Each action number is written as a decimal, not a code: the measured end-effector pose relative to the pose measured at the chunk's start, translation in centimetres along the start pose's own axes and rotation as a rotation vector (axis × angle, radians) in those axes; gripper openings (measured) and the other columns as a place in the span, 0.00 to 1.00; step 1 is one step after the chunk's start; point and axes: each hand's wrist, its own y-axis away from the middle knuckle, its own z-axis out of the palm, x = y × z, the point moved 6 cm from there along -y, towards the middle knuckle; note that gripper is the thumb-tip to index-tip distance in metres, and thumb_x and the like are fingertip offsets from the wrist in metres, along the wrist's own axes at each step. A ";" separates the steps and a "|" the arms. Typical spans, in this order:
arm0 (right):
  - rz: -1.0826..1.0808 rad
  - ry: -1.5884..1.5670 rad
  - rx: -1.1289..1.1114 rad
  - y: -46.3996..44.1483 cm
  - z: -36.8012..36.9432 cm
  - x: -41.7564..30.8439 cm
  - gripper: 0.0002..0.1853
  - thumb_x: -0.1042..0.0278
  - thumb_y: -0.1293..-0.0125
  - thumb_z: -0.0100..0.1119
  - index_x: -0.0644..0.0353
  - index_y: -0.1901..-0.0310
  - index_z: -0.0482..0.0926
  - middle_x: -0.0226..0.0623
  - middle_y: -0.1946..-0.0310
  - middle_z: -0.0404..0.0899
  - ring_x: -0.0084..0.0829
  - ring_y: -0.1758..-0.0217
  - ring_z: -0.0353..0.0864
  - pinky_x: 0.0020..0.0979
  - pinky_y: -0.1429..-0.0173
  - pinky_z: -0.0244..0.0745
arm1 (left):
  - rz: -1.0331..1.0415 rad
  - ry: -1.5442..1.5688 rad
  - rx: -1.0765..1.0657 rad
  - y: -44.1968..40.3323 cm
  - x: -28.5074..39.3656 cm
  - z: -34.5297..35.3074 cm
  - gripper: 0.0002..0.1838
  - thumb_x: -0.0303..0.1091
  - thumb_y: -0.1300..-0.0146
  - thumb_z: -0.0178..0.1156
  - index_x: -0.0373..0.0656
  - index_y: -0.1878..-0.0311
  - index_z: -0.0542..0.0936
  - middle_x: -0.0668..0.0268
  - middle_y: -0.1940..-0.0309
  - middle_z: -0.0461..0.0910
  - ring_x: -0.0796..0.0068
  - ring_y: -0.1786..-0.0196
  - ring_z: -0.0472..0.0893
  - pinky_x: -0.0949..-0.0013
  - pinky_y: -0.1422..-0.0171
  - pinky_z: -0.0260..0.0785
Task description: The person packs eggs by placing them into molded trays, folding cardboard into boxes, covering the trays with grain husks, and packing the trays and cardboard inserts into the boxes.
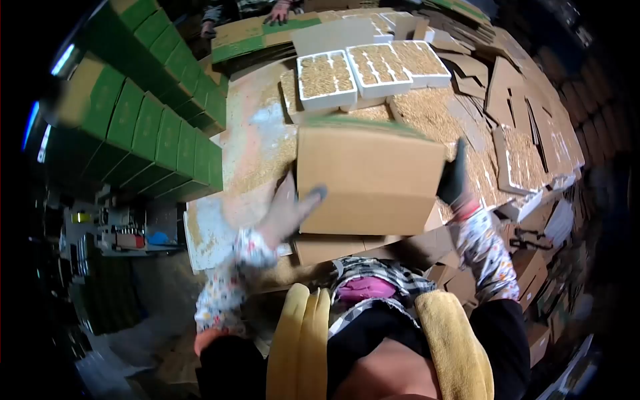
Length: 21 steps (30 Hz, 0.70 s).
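A brown cardboard box (370, 180) with a green edge at its far side is held over the near part of the worktable, between my hands. My left hand (290, 210), in a pale glove with a dark thumb tip, is pressed on the box's left side, blurred by motion. On the right side of the box is my right hand (453, 177), in a dark glove, its fingers pointing up along the edge. Beyond the box stand white trays (327, 80) filled with light brown shavings.
Green and brown boxes (143, 133) stand in rows at the left. Flattened cardboard (503, 93) lies on the table's right side. Shavings are scattered over the table (243, 127). A co-worker's gloved hand (280, 12) rests on cardboard at the far edge.
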 end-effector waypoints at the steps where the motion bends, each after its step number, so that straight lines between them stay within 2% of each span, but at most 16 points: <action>1: 0.022 0.109 -0.329 1.1 1.5 -3.0 0.55 0.18 0.46 0.33 0.66 0.35 0.61 0.50 0.39 0.68 0.38 0.37 0.69 0.40 0.31 0.59 | 0.284 -0.107 0.078 3.2 2.4 0.3 0.32 0.38 0.44 0.61 0.32 0.39 0.66 0.46 0.39 0.65 0.56 0.37 0.68 0.58 0.34 0.60; 3: 0.117 0.204 -0.267 0.5 2.3 -4.5 0.45 0.29 0.38 0.40 0.66 0.35 0.60 0.52 0.39 0.67 0.42 0.39 0.71 0.40 0.34 0.63 | 0.294 -0.494 -0.041 7.2 -4.5 2.1 0.31 0.31 0.43 0.57 0.32 0.36 0.62 0.46 0.36 0.59 0.54 0.34 0.63 0.59 0.31 0.56; 4: 0.043 0.790 -0.136 -1.6 -0.2 -3.2 0.46 0.31 0.38 0.44 0.70 0.35 0.60 0.54 0.40 0.67 0.44 0.37 0.69 0.38 0.33 0.61 | 0.310 -0.694 -0.095 8.9 -7.5 2.2 0.31 0.28 0.42 0.55 0.32 0.35 0.60 0.45 0.34 0.57 0.53 0.33 0.61 0.59 0.30 0.53; 5: -0.044 1.380 0.003 -4.1 -2.5 -1.4 0.46 0.33 0.38 0.47 0.74 0.36 0.59 0.57 0.40 0.67 0.46 0.36 0.67 0.36 0.32 0.60 | 0.123 -0.450 0.012 9.2 -9.2 0.2 0.31 0.28 0.41 0.55 0.32 0.35 0.59 0.46 0.34 0.56 0.53 0.33 0.60 0.59 0.30 0.53; 6: -0.117 1.444 0.025 -5.5 -2.8 0.5 0.44 0.37 0.38 0.50 0.75 0.37 0.59 0.58 0.40 0.67 0.46 0.36 0.67 0.35 0.33 0.60 | -0.052 -0.207 0.121 8.8 -10.8 -1.9 0.31 0.29 0.40 0.54 0.32 0.34 0.59 0.47 0.33 0.56 0.52 0.32 0.60 0.59 0.30 0.53; 8: -0.221 1.448 0.046 -8.7 -1.7 2.5 0.40 0.43 0.36 0.50 0.74 0.37 0.59 0.56 0.39 0.66 0.44 0.35 0.66 0.34 0.32 0.59 | -0.119 0.064 0.333 4.6 -6.9 -4.1 0.32 0.32 0.39 0.55 0.33 0.33 0.58 0.48 0.33 0.56 0.52 0.32 0.60 0.59 0.30 0.53; 9: -0.223 1.394 0.039 -9.4 -1.5 3.1 0.37 0.45 0.34 0.48 0.72 0.36 0.60 0.54 0.38 0.66 0.43 0.34 0.65 0.34 0.31 0.57 | -0.041 0.105 0.440 1.8 -1.7 -4.3 0.32 0.34 0.38 0.56 0.34 0.33 0.58 0.49 0.32 0.56 0.53 0.32 0.59 0.59 0.30 0.53; 11: -0.300 1.204 -0.309 -7.0 1.1 2.9 0.31 0.51 0.29 0.41 0.68 0.35 0.59 0.48 0.34 0.61 0.39 0.30 0.60 0.32 0.28 0.52 | 0.014 -0.419 0.329 -3.6 -0.8 -1.8 0.35 0.39 0.39 0.59 0.34 0.34 0.57 0.46 0.34 0.58 0.49 0.33 0.60 0.58 0.30 0.54; 12: -0.352 1.098 -0.329 -6.1 -0.5 2.8 0.29 0.52 0.27 0.37 0.68 0.35 0.60 0.46 0.33 0.60 0.38 0.30 0.58 0.31 0.28 0.50 | -0.148 -0.844 0.155 -5.0 -3.1 -0.4 0.35 0.41 0.42 0.60 0.35 0.35 0.59 0.43 0.38 0.60 0.44 0.36 0.62 0.54 0.31 0.55; 13: -0.388 1.072 -0.157 -4.6 -3.1 0.2 0.30 0.50 0.28 0.39 0.67 0.35 0.59 0.45 0.33 0.60 0.37 0.30 0.59 0.31 0.28 0.51 | -0.147 -1.121 0.117 -5.8 -3.3 -0.1 0.35 0.41 0.44 0.61 0.36 0.37 0.61 0.43 0.42 0.63 0.42 0.40 0.64 0.51 0.35 0.58; 15: -0.455 0.975 0.185 -1.0 -8.6 -4.7 0.33 0.47 0.29 0.41 0.67 0.34 0.58 0.44 0.34 0.62 0.36 0.32 0.61 0.31 0.28 0.52 | -0.041 -1.169 0.096 -6.0 -3.0 0.3 0.35 0.38 0.45 0.61 0.38 0.36 0.61 0.46 0.45 0.66 0.44 0.44 0.66 0.51 0.39 0.60; 16: -0.545 0.781 0.519 2.2 -12.5 -8.1 0.38 0.42 0.33 0.46 0.67 0.33 0.55 0.51 0.36 0.63 0.39 0.34 0.63 0.33 0.30 0.56 | -0.064 -1.211 0.101 -5.5 -2.0 0.8 0.35 0.37 0.45 0.61 0.38 0.36 0.60 0.46 0.45 0.66 0.44 0.44 0.66 0.51 0.39 0.60; 18: -0.807 0.963 1.371 7.8 -27.2 -14.3 0.44 0.38 0.36 0.48 0.73 0.35 0.55 0.60 0.37 0.60 0.50 0.35 0.62 0.39 0.31 0.56 | -0.030 -1.356 0.111 -4.8 -1.4 1.8 0.37 0.38 0.45 0.61 0.37 0.34 0.57 0.46 0.45 0.65 0.44 0.44 0.66 0.50 0.38 0.60; 19: -0.860 0.691 1.761 11.2 -31.9 -16.1 0.46 0.35 0.37 0.47 0.76 0.37 0.56 0.64 0.37 0.59 0.55 0.34 0.60 0.42 0.30 0.53 | -0.078 -1.386 0.109 -4.9 -0.6 2.7 0.38 0.38 0.45 0.61 0.36 0.34 0.57 0.46 0.44 0.65 0.44 0.43 0.65 0.51 0.38 0.59; 20: -0.499 0.606 1.779 11.7 -39.8 -17.8 0.48 0.32 0.39 0.47 0.76 0.36 0.55 0.65 0.37 0.58 0.56 0.34 0.59 0.42 0.30 0.51 | -0.104 -1.398 0.103 -5.3 -0.7 3.1 0.38 0.38 0.46 0.62 0.36 0.34 0.57 0.46 0.44 0.65 0.44 0.43 0.65 0.51 0.37 0.58; 21: -0.393 0.576 1.762 11.3 -42.7 -18.3 0.51 0.31 0.41 0.48 0.76 0.35 0.53 0.65 0.37 0.58 0.56 0.33 0.58 0.43 0.29 0.50 | -0.131 -1.414 0.099 -5.5 -0.8 3.1 0.39 0.38 0.46 0.62 0.35 0.34 0.57 0.46 0.44 0.64 0.44 0.42 0.65 0.51 0.37 0.58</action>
